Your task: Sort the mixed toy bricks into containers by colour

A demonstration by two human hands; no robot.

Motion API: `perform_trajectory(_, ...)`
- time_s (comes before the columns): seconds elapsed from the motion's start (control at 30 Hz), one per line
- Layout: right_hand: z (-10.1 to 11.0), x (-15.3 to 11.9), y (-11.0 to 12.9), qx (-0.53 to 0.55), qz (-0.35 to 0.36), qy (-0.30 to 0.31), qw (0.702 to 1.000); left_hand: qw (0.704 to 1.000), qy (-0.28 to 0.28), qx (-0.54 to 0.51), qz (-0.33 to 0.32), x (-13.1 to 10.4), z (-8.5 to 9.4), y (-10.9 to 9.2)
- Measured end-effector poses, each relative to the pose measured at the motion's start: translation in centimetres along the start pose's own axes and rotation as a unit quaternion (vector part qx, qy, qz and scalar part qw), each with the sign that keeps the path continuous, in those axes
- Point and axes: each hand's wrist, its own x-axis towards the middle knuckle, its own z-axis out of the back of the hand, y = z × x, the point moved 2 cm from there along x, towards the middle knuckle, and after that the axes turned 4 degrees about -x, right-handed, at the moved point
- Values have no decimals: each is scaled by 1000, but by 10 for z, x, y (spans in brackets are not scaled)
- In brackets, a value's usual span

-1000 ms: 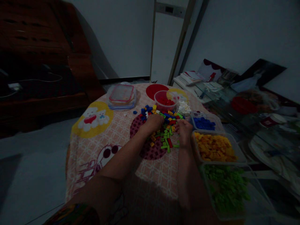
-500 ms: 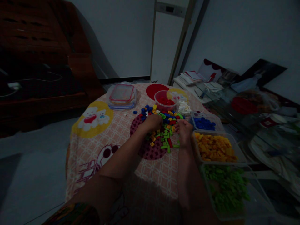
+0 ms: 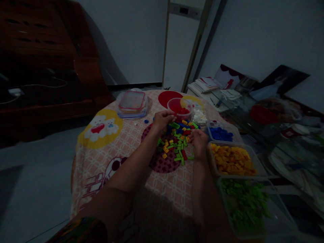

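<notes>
My left hand (image 3: 163,120) is over the far left part of a mixed pile of toy building bricks (image 3: 179,145), close to a round clear tub (image 3: 179,116) with red bricks in it. Its thumb and fingers are pinched together; what they hold, if anything, is too small and dark to make out. At the pile's right edge, my right hand (image 3: 199,141) has its fingers curled together, and their contents cannot be made out either. Green, yellow, red and blue bricks lie loose between the two hands.
Along the right stand boxes of blue bricks (image 3: 220,134), yellow bricks (image 3: 233,160) and green bricks (image 3: 244,202). White bricks (image 3: 199,116) are heaped beside the round tub. Stacked lidded containers (image 3: 132,104) sit at the back left of the cloth-covered table (image 3: 167,199).
My left hand has moved up and away from the middle of the pile to beside the round tub, uncovering bricks beneath. My right hand has stayed nearly still.
</notes>
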Motion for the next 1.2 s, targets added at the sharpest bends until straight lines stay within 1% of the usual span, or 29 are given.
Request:
perform_trajectory(0.07, -1, -1, 1, 0, 4, -3, 1000, 1000, -7, -28, 8, 2, -2, 3)
perform_trajectory(0.17, -2, -2, 1, -6, 3, -7, 1000, 999, 7, -43, 14, 3, -7, 7)
perform_trajectory(0.3, -1, -3, 2, -20, -1, -3, 1000, 999, 28, -21, -13, 3, -8, 7)
perform_trajectory(0.4, -1, -3, 2, -19, -1, -3, 1000, 998, 41, 35, -40, 2, -2, 3)
perform_trajectory(0.5, -1, -4, 3, -12, 2, -4, 1000, 984, 78, 150, -60, 1, 1, -2)
perform_trajectory(0.57, -2, -4, 4, -6, 3, -3, 1000, 958, 100, 255, -86, -2, -3, -3)
perform_trajectory(0.6, -2, -4, 4, -5, 2, -3, 1000, 938, 109, 310, -106, -4, -6, -2)
perform_trajectory(0.63, -2, -4, 4, -6, -1, -3, 1000, 914, 121, 365, -129, -7, -11, 0)
perform_trajectory(0.73, -1, -3, 4, -13, -5, -1, 1000, 828, 167, 500, -190, -17, -27, 9)
perform_trajectory(0.83, -1, -2, 3, -18, 1, -1, 1000, 750, 205, 595, -205, -27, -39, 18)
perform_trajectory(0.9, -1, -1, 2, -21, 5, -1, 1000, 713, 216, 637, -198, -31, -44, 21)
perform_trajectory(0.97, -1, -1, 1, -22, 8, 0, 1000, 694, 216, 658, -197, -35, -46, 20)
perform_trajectory(1.07, -1, -1, 1, -24, 7, -2, 1000, 693, 207, 661, -202, -38, -46, 20)
perform_trajectory(1.13, -2, 0, 1, -28, 4, 0, 1000, 706, 201, 649, -202, -37, -45, 21)
perform_trajectory(1.2, -2, 1, 1, -27, 0, -1, 1000, 733, 191, 620, -203, -35, -43, 22)
